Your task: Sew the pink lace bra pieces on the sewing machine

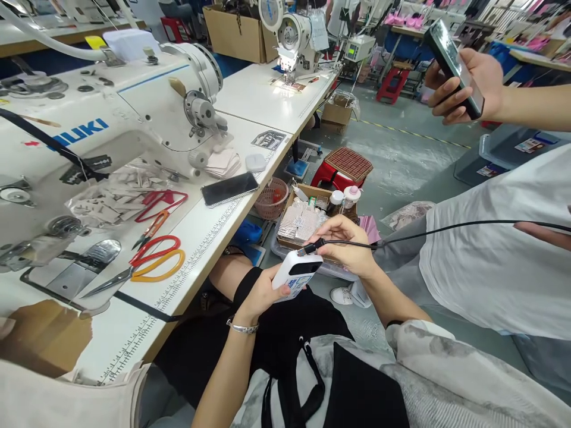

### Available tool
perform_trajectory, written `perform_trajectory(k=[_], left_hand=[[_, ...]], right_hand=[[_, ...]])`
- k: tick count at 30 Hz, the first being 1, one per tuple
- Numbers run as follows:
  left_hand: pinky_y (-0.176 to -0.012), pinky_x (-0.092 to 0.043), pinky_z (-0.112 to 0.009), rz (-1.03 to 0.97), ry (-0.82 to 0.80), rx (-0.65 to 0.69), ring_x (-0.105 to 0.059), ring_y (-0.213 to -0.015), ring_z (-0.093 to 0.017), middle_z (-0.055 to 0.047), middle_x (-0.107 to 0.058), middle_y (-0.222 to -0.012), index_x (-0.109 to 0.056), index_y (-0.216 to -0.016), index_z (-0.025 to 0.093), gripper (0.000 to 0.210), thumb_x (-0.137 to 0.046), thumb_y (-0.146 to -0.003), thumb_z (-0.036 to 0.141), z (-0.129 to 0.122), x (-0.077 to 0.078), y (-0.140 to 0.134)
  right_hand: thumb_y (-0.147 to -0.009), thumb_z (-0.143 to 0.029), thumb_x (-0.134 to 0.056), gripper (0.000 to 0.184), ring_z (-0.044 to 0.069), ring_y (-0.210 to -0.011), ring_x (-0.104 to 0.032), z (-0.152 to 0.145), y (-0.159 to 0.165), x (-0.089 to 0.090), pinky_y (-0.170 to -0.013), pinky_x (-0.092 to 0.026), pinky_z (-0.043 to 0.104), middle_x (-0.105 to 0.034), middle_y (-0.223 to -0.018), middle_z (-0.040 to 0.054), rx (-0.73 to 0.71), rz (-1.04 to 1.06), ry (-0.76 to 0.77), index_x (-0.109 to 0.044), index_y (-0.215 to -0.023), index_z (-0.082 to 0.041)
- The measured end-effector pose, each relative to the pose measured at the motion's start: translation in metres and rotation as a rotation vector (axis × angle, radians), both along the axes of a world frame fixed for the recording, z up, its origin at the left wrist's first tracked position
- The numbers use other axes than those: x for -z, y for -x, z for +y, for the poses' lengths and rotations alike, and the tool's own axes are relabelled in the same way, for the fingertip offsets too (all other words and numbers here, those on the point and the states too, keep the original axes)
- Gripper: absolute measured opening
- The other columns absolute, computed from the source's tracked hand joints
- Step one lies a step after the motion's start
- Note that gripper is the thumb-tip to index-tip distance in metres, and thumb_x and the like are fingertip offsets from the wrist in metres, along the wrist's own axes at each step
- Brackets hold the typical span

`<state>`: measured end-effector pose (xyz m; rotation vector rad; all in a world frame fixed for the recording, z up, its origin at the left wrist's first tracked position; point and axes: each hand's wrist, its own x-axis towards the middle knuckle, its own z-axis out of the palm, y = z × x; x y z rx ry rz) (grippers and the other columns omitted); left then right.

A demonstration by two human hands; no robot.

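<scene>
Left hand (263, 292): closed round white device (288, 285) above lap (307, 318), long axis slanting up rightward. At its upper end: black plug (314, 245), tip leftward; seating unclear from here. Right hand (351, 246): pinching plug, cable (410, 236) running right.

A sewing machine (147, 101) occupies the left of the counter (241, 134). Scissors (132, 272), one handle red, one orange, lie before it; a dark phone (229, 189) rests near the edge. Below: pink basket (267, 208), filled carton (318, 193), red stool (327, 173) beyond.
</scene>
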<state>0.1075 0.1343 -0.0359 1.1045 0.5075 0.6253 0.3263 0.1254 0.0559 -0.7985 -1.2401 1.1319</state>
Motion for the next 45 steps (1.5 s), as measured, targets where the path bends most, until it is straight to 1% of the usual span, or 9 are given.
perform_trajectory(k=[5,10,14,20,24,29,41,43,45], left_hand=[[-0.077,-0.058,-0.036,0.029,-0.046,0.015,-0.074,-0.089,-0.030,-0.016,-0.077,-0.099,-0.069,-0.122,0.011,0.077,-0.081,-0.071,0.067,0.001,-0.003,0.005],[-0.077,-0.057,-0.034,0.067,-0.062,0.050,-0.073,-0.089,-0.028,-0.015,-0.076,-0.105,-0.070,-0.121,0.012,0.077,-0.080,-0.070,0.069,0.003,-0.010,0.008],[-0.076,-0.056,-0.034,0.085,-0.046,0.061,-0.073,-0.085,-0.026,-0.015,-0.076,-0.102,-0.069,-0.122,0.011,0.078,-0.079,-0.071,0.070,0.004,-0.008,0.010],[-0.070,-0.055,-0.031,0.106,-0.076,0.087,-0.072,-0.084,-0.027,-0.016,-0.076,-0.100,-0.069,-0.119,0.009,0.082,-0.075,-0.071,0.074,0.002,-0.010,0.011],[-0.068,-0.055,-0.031,0.075,-0.032,0.091,-0.073,-0.079,-0.027,-0.016,-0.077,-0.094,-0.069,-0.116,0.009,0.080,-0.075,-0.071,0.074,-0.004,-0.012,0.008],[-0.064,-0.057,-0.032,0.046,0.046,0.021,-0.073,-0.073,-0.027,-0.016,-0.077,-0.093,-0.072,-0.109,0.010,0.075,-0.077,-0.069,0.073,-0.012,-0.011,0.002],[-0.063,-0.059,-0.035,0.048,0.142,-0.030,-0.075,-0.074,-0.029,-0.017,-0.077,-0.091,-0.070,-0.106,0.010,0.073,-0.078,-0.070,0.072,-0.019,0.000,-0.003],[-0.062,-0.060,-0.035,0.047,0.162,-0.041,-0.075,-0.073,-0.029,-0.018,-0.077,-0.093,-0.069,-0.104,0.010,0.071,-0.079,-0.070,0.071,-0.016,0.003,-0.005],[-0.061,-0.060,-0.034,0.052,0.196,-0.066,-0.076,-0.075,-0.029,-0.018,-0.077,-0.095,-0.069,-0.105,0.010,0.070,-0.078,-0.071,0.071,-0.014,0.005,-0.008]], right_hand=[[-0.079,-0.026,-0.085,0.024,0.018,-0.084,-0.076,0.004,-0.011,-0.007,-0.078,-0.062,0.032,-0.078,-0.088,0.0020,-0.074,-0.150,-0.004,-0.068,-0.094,-0.021],[-0.087,-0.020,-0.076,0.012,0.016,-0.093,-0.074,0.006,-0.024,-0.018,-0.085,-0.058,0.027,-0.078,-0.096,-0.0003,-0.122,-0.472,-0.119,-0.074,-0.099,-0.024],[-0.093,-0.020,-0.068,0.011,0.016,-0.096,-0.074,0.009,-0.024,-0.023,-0.089,-0.057,0.028,-0.078,-0.099,0.0003,-0.220,-0.572,-0.187,-0.074,-0.102,-0.024],[-0.090,-0.019,-0.071,0.008,0.016,-0.089,-0.075,0.014,-0.017,-0.018,-0.081,-0.060,0.029,-0.077,-0.093,0.0017,-0.315,-0.418,-0.120,-0.071,-0.098,-0.020],[-0.087,-0.020,-0.074,0.005,0.016,-0.083,-0.075,0.016,-0.012,-0.012,-0.077,-0.061,0.029,-0.078,-0.087,0.0014,-0.272,-0.332,-0.132,-0.071,-0.091,-0.020],[-0.085,-0.027,-0.077,0.009,0.018,-0.080,-0.075,0.017,-0.007,-0.006,-0.076,-0.062,0.032,-0.078,-0.081,0.0018,-0.185,-0.328,-0.141,-0.073,-0.081,-0.021],[-0.082,-0.024,-0.079,0.007,0.017,-0.082,-0.075,0.023,-0.009,0.013,-0.077,-0.060,0.030,-0.079,-0.083,0.0029,-0.200,-0.270,-0.009,-0.073,-0.080,-0.020],[-0.081,-0.030,-0.082,0.015,0.019,-0.089,-0.075,0.027,-0.010,0.023,-0.082,-0.060,0.032,-0.079,-0.090,0.0048,-0.225,-0.215,0.026,-0.074,-0.088,-0.019],[-0.078,-0.041,-0.085,0.037,0.021,-0.101,-0.074,0.028,-0.010,0.038,-0.093,-0.057,0.036,-0.078,-0.105,0.0081,-0.244,-0.117,0.063,-0.072,-0.107,-0.020]])
